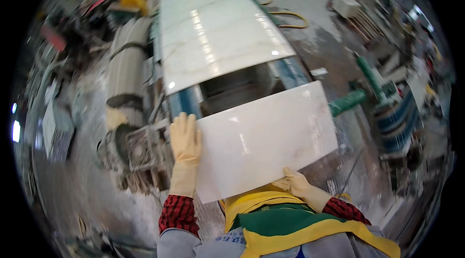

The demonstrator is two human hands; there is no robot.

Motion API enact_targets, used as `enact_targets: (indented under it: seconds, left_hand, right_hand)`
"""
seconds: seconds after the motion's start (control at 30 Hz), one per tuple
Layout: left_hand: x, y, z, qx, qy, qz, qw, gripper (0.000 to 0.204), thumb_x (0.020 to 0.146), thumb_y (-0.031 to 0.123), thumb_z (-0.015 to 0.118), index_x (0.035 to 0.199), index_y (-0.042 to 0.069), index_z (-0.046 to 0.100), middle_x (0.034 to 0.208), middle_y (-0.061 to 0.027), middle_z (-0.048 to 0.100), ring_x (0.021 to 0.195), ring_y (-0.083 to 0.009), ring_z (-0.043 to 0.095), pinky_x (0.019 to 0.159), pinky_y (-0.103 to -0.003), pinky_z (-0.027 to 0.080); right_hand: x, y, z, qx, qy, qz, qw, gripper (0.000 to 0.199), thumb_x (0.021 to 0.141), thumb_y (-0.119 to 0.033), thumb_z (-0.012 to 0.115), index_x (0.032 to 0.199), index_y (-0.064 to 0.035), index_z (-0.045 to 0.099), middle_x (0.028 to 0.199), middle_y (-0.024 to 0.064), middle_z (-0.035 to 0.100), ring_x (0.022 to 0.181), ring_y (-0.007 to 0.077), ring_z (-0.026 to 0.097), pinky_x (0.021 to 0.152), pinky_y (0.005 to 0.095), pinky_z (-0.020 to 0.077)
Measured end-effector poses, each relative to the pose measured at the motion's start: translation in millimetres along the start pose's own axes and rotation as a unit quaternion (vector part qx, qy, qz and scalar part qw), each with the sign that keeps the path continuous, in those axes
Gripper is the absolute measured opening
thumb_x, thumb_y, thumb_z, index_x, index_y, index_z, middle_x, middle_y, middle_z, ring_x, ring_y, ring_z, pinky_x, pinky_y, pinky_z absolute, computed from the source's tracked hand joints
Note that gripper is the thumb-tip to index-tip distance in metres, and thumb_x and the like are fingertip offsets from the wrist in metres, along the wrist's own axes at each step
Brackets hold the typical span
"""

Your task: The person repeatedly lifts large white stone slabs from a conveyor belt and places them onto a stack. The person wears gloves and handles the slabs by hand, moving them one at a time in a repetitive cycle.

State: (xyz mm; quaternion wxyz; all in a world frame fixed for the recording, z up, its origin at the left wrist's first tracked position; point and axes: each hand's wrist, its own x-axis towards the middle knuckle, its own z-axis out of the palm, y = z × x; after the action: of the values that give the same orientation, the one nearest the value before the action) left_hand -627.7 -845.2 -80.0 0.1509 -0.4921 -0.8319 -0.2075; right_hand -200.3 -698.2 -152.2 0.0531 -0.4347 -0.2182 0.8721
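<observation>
1. We are seeing the near slab [266,137], a white polished panel, lying just in front of the apron [271,221]; its far edge is facing the far slab [220,40] across a dark gap, with the blue rails [185,103] showing between them;
2. We are noting the left grip [185,144] lying open in its pale glove, fingers straight and together, along the slab's left edge by the far corner; whether the palm is bearing weight, we are not able to tell;
3. We are finding the right grip [302,187] closing on the near edge, right of its middle, thumb above; the part beneath is hiding from us;
4. We are judging the piece stiff and fairly heavy, stone-like; its glossy face is probably offering poor hold, more so if wet, and its thin edges and corners are looking ready to chip;
5. We are favouring holds on opposite long edges, well in from the corners, palms supporting from below; we are trusting the gloves' friction less than that underside support;
</observation>
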Motion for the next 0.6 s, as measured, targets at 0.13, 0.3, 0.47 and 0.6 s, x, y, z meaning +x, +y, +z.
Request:
enact_targets:
  seconds: [0.13, 0.3, 0.47, 0.6]
  left_hand:
    - [69, 22, 11, -0.138, -0.015, 0.115, 0.984, 0.054, 0.1, 0.022, 0.074, 0.149, 0.002, 0.061, 0.15, -0.0269, 0.062, 0.139, -0.0468, 0.056, 0.119, -0.055, 0.044]
    - [106, 54, 46, -0.161, -0.323, -0.049, 0.931, 0.054, 0.103, 0.037, 0.073, 0.144, 0.002, 0.067, 0.137, -0.0249, 0.072, 0.127, -0.0394, 0.068, 0.11, -0.046, 0.053]
    - [96, 14, 95, -0.185, -0.353, -0.106, 0.911, 0.056, 0.097, 0.048, 0.081, 0.127, 0.0, 0.077, 0.116, -0.0182, 0.082, 0.103, -0.0298, 0.077, 0.094, -0.041, 0.058]
    - [100, 43, 28, -0.149, -0.319, -0.038, 0.935, 0.057, 0.09, 0.051, 0.084, 0.12, 0.003, 0.079, 0.095, -0.0187, 0.079, 0.086, -0.0287, 0.073, 0.084, -0.043, 0.058]
  right_hand:
    - [7, 4, -5, 0.008, 0.034, 0.031, 0.999, 0.063, 0.111, -0.041, 0.066, 0.155, 0.0017, 0.049, 0.146, 0.025, 0.063, 0.136, 0.0443, 0.062, 0.121, 0.0533, 0.0517]
    - [10, 9, -5, 0.01, 0.01, -0.006, 1.0, 0.067, 0.109, -0.04, 0.07, 0.152, 0.0073, 0.05, 0.143, 0.0299, 0.064, 0.128, 0.0434, 0.069, 0.114, 0.0486, 0.0577]
    - [23, 16, -8, 0.032, 0.009, 0.022, 0.999, 0.063, 0.108, -0.039, 0.073, 0.154, -0.0018, 0.054, 0.144, 0.019, 0.068, 0.128, 0.0348, 0.07, 0.113, 0.0459, 0.0577]
    - [52, 45, -46, -0.064, -0.098, -0.042, 0.992, 0.06, 0.107, -0.035, 0.074, 0.157, -0.0086, 0.055, 0.147, 0.0143, 0.069, 0.126, 0.0291, 0.072, 0.111, 0.0425, 0.0577]
